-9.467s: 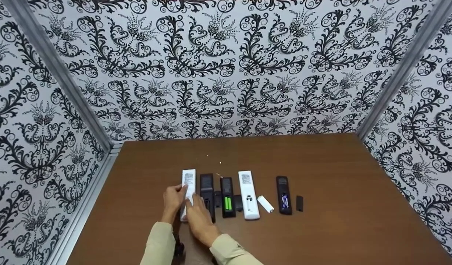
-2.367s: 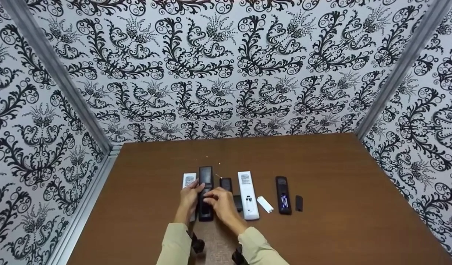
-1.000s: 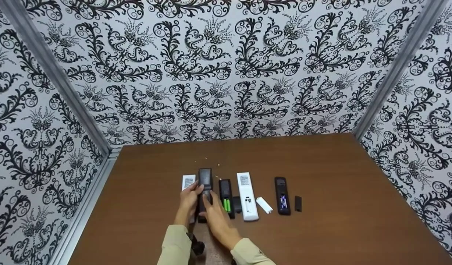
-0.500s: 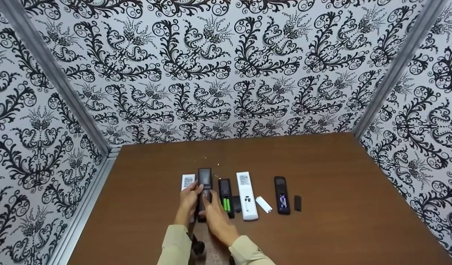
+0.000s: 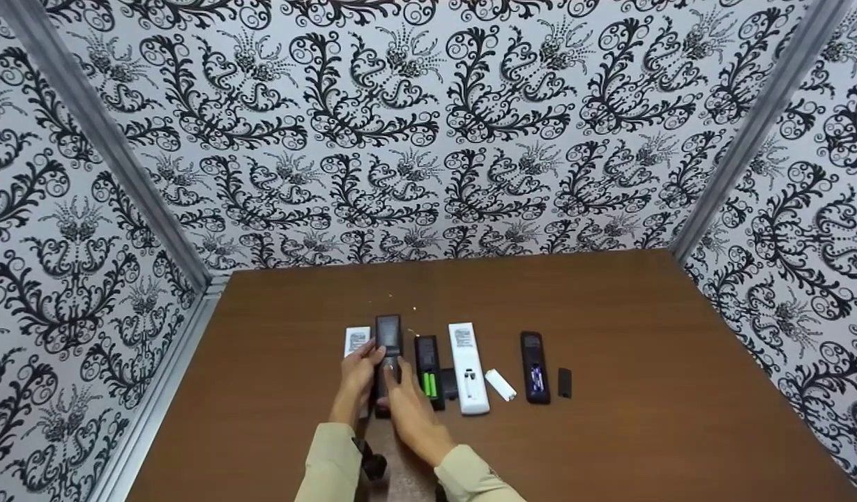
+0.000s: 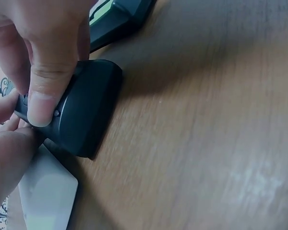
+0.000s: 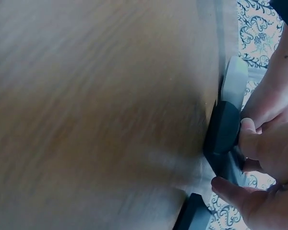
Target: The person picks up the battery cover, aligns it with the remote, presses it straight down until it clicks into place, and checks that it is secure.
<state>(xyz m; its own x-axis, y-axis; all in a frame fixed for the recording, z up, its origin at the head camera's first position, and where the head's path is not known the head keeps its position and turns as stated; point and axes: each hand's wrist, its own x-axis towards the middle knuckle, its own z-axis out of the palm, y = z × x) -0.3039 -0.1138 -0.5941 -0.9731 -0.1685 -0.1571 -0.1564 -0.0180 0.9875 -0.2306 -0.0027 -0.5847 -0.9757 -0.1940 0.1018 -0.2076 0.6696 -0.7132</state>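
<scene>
A black remote control (image 5: 388,331) lies back up, second from the left in a row of remotes. My left hand (image 5: 357,373) grips its left side near the middle. From the right, my right hand (image 5: 411,411) holds its lower half, a fingertip pressing on the back of the remote (image 6: 89,112) in the left wrist view. The fingers hide most of that lower half. Just left, a white remote (image 5: 357,339) lies partly under my left hand. On the right sits a smaller black remote (image 5: 426,352) with green batteries (image 5: 429,385) in its uncovered compartment.
Further right lie another white remote (image 5: 468,369) with an uncovered compartment, its white battery cover (image 5: 501,385), a black remote (image 5: 535,366) with blue batteries, and a dark cover (image 5: 565,383). Another dark cover (image 5: 450,383) lies between remotes. Patterned walls (image 5: 428,139) enclose the wooden table (image 5: 609,453).
Both hands have gone from the left white remote to the black one beside it. The right hand, earlier raised in a pinch over it, now presses on its lower half; little differs since.
</scene>
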